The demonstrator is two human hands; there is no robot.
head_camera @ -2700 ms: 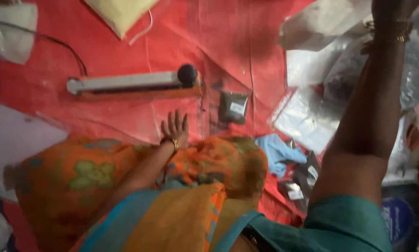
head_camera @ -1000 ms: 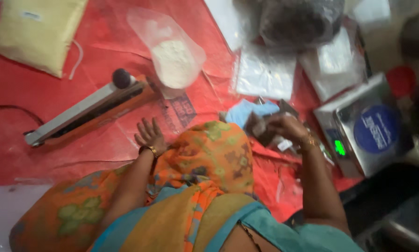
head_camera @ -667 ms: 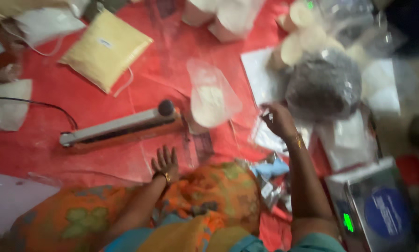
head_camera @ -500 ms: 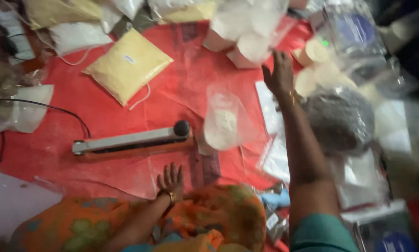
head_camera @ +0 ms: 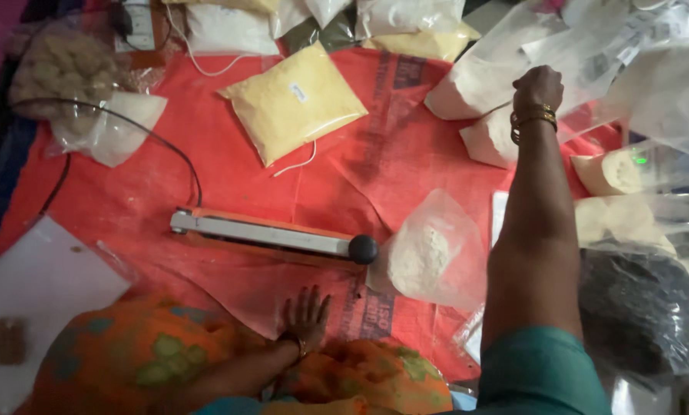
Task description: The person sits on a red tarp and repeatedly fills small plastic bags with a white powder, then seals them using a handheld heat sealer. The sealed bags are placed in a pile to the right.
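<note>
Right arm bare from a short teal sleeve [head_camera: 544, 380] down to the wrist, where a stack of thin gold-coloured bangles [head_camera: 534, 117] sits just below the right hand [head_camera: 538, 87]. Left hand [head_camera: 304, 317] carries a thin gold-coloured bangle [head_camera: 292, 343] at the wrist; forearm bare above it. Lower garment is draped cloth [head_camera: 129, 361] in bright orange with green floral patches and touches of yellow, covering the lap and knees

The sealer [head_camera: 271, 234] lies in the middle of the mat [head_camera: 229, 161]. A bag of powder [head_camera: 429, 253] sits right beside it, and a flat packet [head_camera: 294, 100] lies behind it.
</note>
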